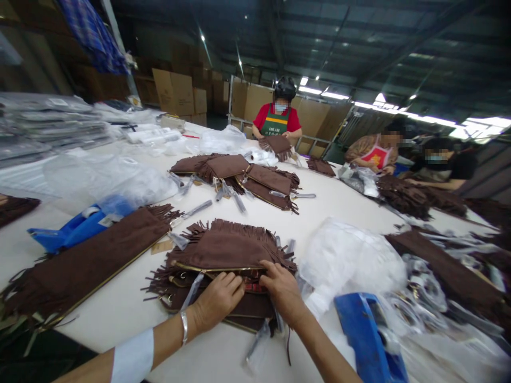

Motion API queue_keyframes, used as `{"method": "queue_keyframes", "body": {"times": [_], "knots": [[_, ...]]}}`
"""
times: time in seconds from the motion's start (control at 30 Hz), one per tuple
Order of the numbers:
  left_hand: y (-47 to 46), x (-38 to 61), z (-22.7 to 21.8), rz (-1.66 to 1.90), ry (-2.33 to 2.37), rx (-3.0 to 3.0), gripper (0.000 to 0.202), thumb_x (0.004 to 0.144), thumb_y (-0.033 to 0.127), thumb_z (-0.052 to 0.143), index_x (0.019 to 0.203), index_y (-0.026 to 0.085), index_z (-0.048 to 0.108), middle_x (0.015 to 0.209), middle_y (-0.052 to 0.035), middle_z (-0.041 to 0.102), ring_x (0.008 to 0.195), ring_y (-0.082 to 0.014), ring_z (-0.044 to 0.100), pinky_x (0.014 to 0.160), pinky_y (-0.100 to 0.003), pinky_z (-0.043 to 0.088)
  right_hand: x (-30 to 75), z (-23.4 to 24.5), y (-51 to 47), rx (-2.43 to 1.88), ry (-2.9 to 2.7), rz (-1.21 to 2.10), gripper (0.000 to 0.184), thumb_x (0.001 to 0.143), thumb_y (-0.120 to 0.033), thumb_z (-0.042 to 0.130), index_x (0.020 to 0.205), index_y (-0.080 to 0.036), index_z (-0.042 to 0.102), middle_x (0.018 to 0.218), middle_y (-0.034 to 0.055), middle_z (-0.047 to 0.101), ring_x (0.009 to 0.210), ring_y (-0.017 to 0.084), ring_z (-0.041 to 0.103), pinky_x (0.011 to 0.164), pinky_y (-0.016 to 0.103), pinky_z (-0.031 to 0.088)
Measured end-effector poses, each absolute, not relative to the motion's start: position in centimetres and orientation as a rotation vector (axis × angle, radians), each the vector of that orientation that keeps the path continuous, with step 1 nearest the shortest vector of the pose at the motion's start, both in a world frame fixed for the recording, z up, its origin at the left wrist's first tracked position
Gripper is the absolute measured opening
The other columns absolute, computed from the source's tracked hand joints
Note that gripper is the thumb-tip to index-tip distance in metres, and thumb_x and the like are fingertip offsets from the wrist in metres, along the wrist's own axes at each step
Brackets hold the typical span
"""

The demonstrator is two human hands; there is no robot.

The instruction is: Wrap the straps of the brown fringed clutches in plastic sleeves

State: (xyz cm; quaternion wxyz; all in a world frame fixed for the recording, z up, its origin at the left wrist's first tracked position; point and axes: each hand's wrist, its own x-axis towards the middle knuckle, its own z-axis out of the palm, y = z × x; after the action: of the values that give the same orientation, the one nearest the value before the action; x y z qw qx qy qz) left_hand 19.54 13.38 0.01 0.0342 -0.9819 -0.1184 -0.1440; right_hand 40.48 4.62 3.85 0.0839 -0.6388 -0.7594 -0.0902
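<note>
In front of me a brown fringed zip bag [235, 244] lies on a pile of similar bags, its gold zip open along the near edge. A red patterned patch shows inside the opening. My left hand [219, 299] has its fingers curled over the lower lip of the opening; the fingertips are partly hidden. At the right end of the zip, my right hand [281, 290] grips the edge, thumb toward the top panel. A plastic-wrapped strap [192, 291] hangs from the zip beside my left wrist.
Blue tape dispensers [369, 335] stand right and left. White plastic wrapping [351, 260] lies right of the pile. More brown bags [227, 166] are heaped farther back, and one long bag [91, 255] lies left. A co-worker [277, 119] handles a bag across the table; two more people are at right.
</note>
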Motion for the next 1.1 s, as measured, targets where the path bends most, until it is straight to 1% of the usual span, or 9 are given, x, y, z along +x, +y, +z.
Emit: {"method": "queue_keyframes", "body": {"times": [0.1,0.2,0.37,0.43,0.6,0.77,0.9,1.0,1.1], "knots": [[13.5,19.5,0.1,-0.413,-0.390,-3.030,0.025,0.093,0.018,0.048,0.117,0.017,0.055,0.101,-0.0085,0.058,0.090,-0.0235,0.052,0.080,-0.039,0.043,40.4,3.7,5.0,-1.993,-2.282,-0.197,0.010,0.089,-0.024,0.058,0.091,-0.025,0.068,0.133,0.0065,0.053,0.101,0.022,0.054,0.087,0.035,0.044],[13.6,19.7,0.4,-0.359,-0.402,-3.057,0.032,0.093,0.018,0.047,0.125,0.017,0.052,0.102,-0.0099,0.060,0.091,-0.0234,0.054,0.080,-0.038,0.046,40.0,3.8,4.8,-2.110,-2.281,-0.231,0.022,0.090,-0.019,0.054,0.108,-0.023,0.065,0.142,0.0114,0.045,0.104,0.025,0.054,0.086,0.037,0.046],[14.0,20.5,0.9,-0.345,-0.521,-3.115,0.043,0.087,0.008,0.047,0.130,0.011,0.049,0.129,-0.0154,0.054,0.113,-0.0262,0.051,0.098,-0.039,0.043,40.2,3.5,4.4,-2.333,-2.054,-0.161,0.045,0.086,-0.005,0.045,0.128,-0.020,0.053,0.145,0.0144,0.040,0.118,0.025,0.051,0.089,0.035,0.047],[14.3,21.2,1.6,-0.324,-0.650,-3.172,0.047,0.084,0.005,0.046,0.130,0.013,0.051,0.129,-0.0141,0.055,0.112,-0.0256,0.054,0.098,-0.038,0.044,40.5,3.3,4.5,-2.366,-1.986,-0.086,0.048,0.086,-0.005,0.044,0.130,-0.021,0.051,0.144,0.0138,0.042,0.121,0.024,0.050,0.091,0.034,0.047],[15.0,23.7,3.3,-0.196,-0.972,-3.254,0.034,0.088,0.017,0.046,0.115,0.026,0.064,0.109,-0.0095,0.065,0.090,-0.0253,0.064,0.083,-0.039,0.051,40.8,3.4,5.1,-2.375,-1.919,0.026,0.047,0.086,-0.007,0.043,0.129,-0.022,0.053,0.139,0.0124,0.048,0.119,0.024,0.053,0.091,0.033,0.047],[15.4,25.8,3.1,-0.197,-1.186,-3.401,0.036,0.081,0.015,0.057,0.115,0.025,0.064,0.112,-0.0081,0.068,0.108,-0.0254,0.061,0.098,-0.037,0.044,40.8,3.3,5.2,-2.297,-1.865,0.078,0.045,0.087,-0.009,0.042,0.128,-0.020,0.054,0.137,0.0131,0.050,0.121,0.022,0.051,0.097,0.033,0.043],[15.7,26.2,2.1,-0.293,-1.219,-3.582,0.034,0.080,0.018,0.056,0.112,0.023,0.066,0.115,-0.0071,0.068,0.110,-0.0254,0.060,0.099,-0.035,0.042,40.3,3.2,4.6,-2.258,-1.815,0.035,0.044,0.087,-0.012,0.046,0.129,-0.022,0.053,0.132,0.0119,0.053,0.118,0.021,0.052,0.095,0.032,0.044],[16.5,26.8,0.7,-0.423,-1.230,-3.605,0.031,0.079,0.027,0.055,0.108,0.021,0.067,0.114,-0.0082,0.069,0.111,-0.0290,0.059,0.101,-0.040,0.041,40.2,3.2,4.3,-2.252,-1.802,-0.037,0.037,0.089,-0.019,0.050,0.125,-0.024,0.055,0.127,0.0085,0.056,0.110,0.020,0.054,0.089,0.032,0.047],[17.1,27.5,-0.3,-0.532,-1.218,-3.697,0.036,0.076,0.031,0.056,0.108,0.018,0.065,0.114,-0.0084,0.068,0.114,-0.0310,0.057,0.103,-0.044,0.039,40.1,3.2,4.0,-2.254,-1.831,-0.198,0.028,0.093,-0.024,0.047,0.120,-0.022,0.056,0.133,0.0069,0.052,0.103,0.020,0.054,0.083,0.032,0.048]]}}
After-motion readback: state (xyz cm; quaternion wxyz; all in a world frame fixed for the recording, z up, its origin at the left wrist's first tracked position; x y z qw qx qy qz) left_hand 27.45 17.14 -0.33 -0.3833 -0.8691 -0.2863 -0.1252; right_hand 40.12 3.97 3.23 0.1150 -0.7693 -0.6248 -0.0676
